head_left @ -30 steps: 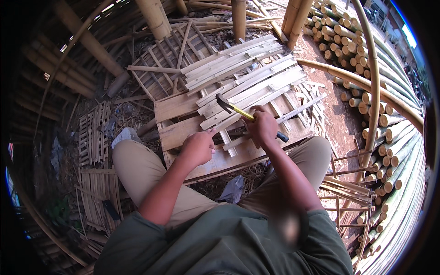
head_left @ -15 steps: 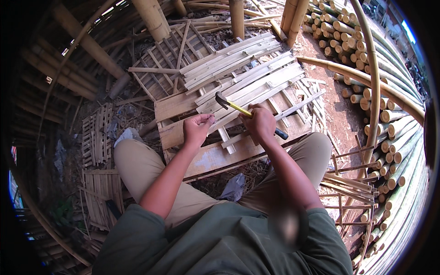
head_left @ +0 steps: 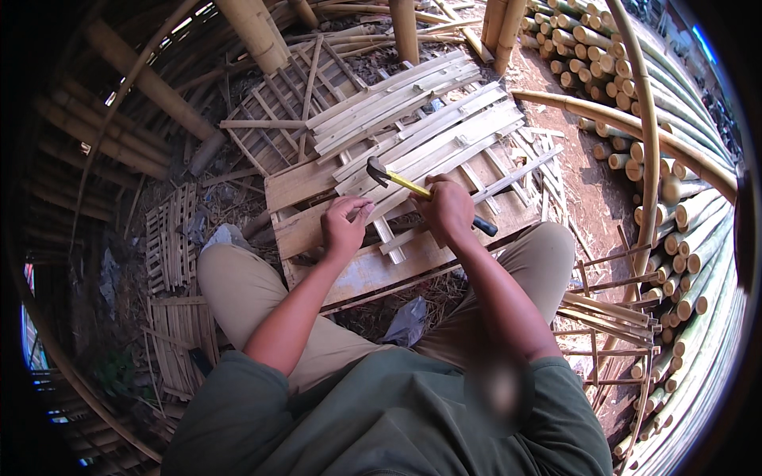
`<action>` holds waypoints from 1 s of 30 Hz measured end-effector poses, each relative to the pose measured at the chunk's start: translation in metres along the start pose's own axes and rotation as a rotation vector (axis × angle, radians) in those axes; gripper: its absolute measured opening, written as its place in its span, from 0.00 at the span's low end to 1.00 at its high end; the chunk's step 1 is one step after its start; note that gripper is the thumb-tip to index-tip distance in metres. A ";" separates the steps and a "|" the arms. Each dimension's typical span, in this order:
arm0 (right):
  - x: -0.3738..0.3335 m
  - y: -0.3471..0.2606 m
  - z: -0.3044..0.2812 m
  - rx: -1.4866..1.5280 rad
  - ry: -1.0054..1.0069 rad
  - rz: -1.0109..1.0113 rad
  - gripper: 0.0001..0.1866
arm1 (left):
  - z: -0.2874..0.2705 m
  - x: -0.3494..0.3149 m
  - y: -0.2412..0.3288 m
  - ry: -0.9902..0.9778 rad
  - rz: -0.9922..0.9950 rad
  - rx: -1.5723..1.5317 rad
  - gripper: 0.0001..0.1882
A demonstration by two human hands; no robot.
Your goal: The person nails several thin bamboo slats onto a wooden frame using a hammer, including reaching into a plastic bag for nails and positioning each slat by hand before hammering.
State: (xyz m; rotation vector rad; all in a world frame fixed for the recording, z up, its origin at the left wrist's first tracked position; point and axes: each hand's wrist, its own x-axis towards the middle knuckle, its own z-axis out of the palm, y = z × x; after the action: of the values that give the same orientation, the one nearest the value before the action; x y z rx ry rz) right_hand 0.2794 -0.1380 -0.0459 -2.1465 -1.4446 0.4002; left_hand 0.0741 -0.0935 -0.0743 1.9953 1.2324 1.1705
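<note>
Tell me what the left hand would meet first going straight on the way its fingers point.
Probably the pale slats just ahead of the left hand, up and to the right. The hammer in the right hand is also near that line, though its height above them is unclear.

No readable lettering; no legible labels, numbers or signs anywhere

Slats (head_left: 432,139) cover the table's (head_left: 361,275) far edge; a lattice (head_left: 311,89) apparently lies behind its far-left corner, stacked poles (head_left: 698,258) rightward.
</note>
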 end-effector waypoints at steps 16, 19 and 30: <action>-0.001 0.004 0.009 -0.080 0.006 -0.041 0.21 | 0.006 0.008 -0.014 0.036 0.146 -0.019 0.07; -0.002 0.004 0.010 -0.076 0.014 -0.053 0.21 | 0.005 0.008 -0.017 0.013 0.251 -0.018 0.07; 0.000 0.003 0.009 -0.073 0.008 -0.026 0.18 | 0.008 0.006 -0.025 0.000 0.134 -0.090 0.08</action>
State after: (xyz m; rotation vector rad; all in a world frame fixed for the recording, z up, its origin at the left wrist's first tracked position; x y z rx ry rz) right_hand 0.2771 -0.1368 -0.0547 -2.1816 -1.5027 0.3333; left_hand 0.0717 -0.0766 -0.0952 2.0362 1.0404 1.2671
